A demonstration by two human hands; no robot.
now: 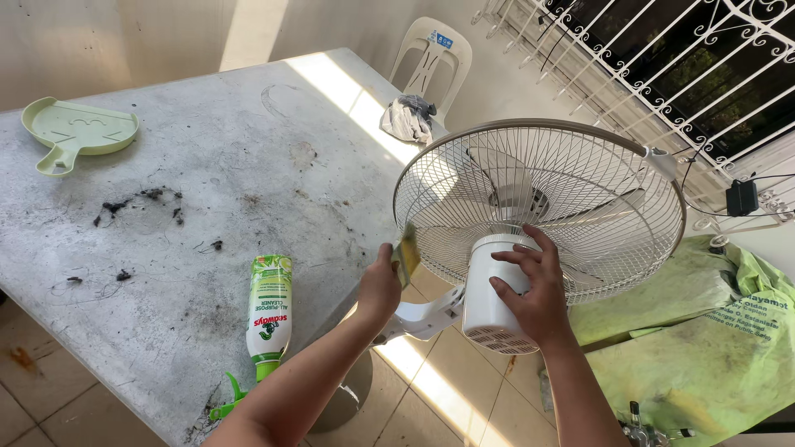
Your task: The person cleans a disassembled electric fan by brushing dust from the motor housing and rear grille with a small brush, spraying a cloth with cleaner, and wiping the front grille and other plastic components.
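A white electric fan stands off the table's right edge, its round wire grille tilted up toward me. My right hand grips the white motor housing at the back of the fan. My left hand holds a small yellow-green sponge against the lower left rim of the grille. The fan's blades show through the wires.
A green spray bottle of cleaner lies on the grey stone table, among clumps of dark dust. A pale green tray sits far left, a rag at the far edge by a white plastic chair. Green sacks lie right.
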